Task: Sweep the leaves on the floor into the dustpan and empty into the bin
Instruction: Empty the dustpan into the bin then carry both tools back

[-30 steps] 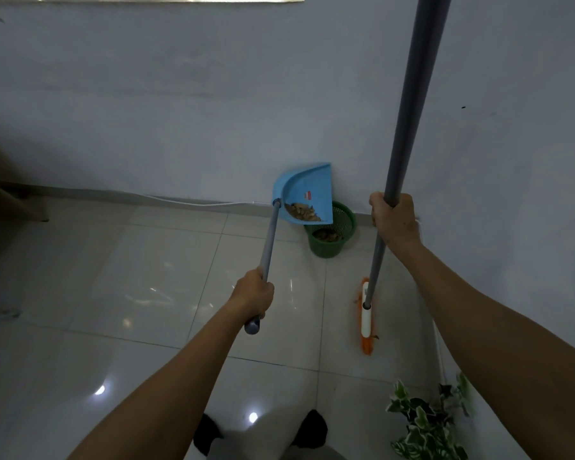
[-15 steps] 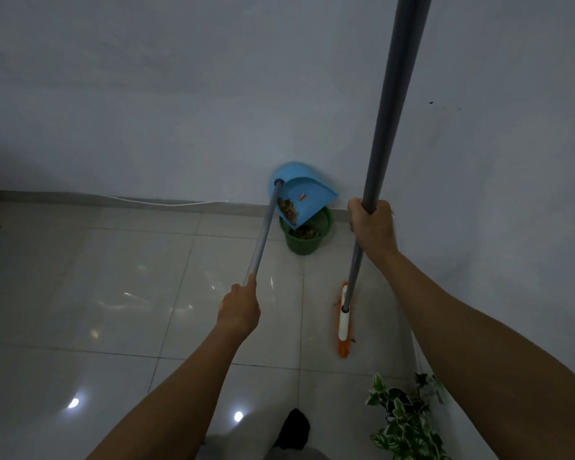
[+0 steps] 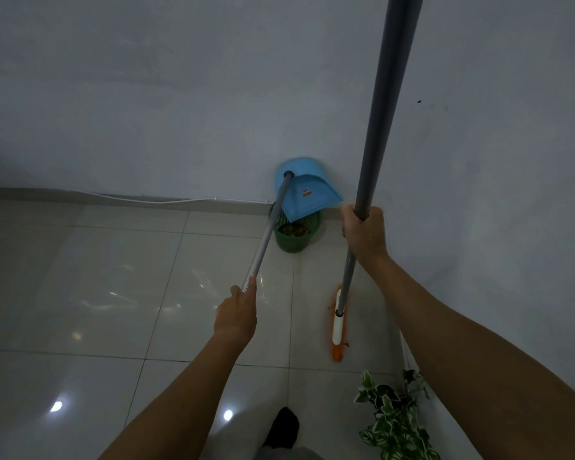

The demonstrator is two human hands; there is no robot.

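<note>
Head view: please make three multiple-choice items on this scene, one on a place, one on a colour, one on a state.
1. Where is the dustpan?
A. flat on the floor
B. tipped over the bin
C. leaning on the plant

2. What colour is the bin?
A. green
B. red
C. white

3. What is the right hand doing?
A. hanging free
B. touching the bin
C. gripping the broom handle

Answers:
1 B, the pan's mouth points down above the bin, with leaves already inside.
2 A, its mesh wall and base are green.
3 C, its fingers wrap the grey pole; the left hand holds the dustpan handle.
</note>
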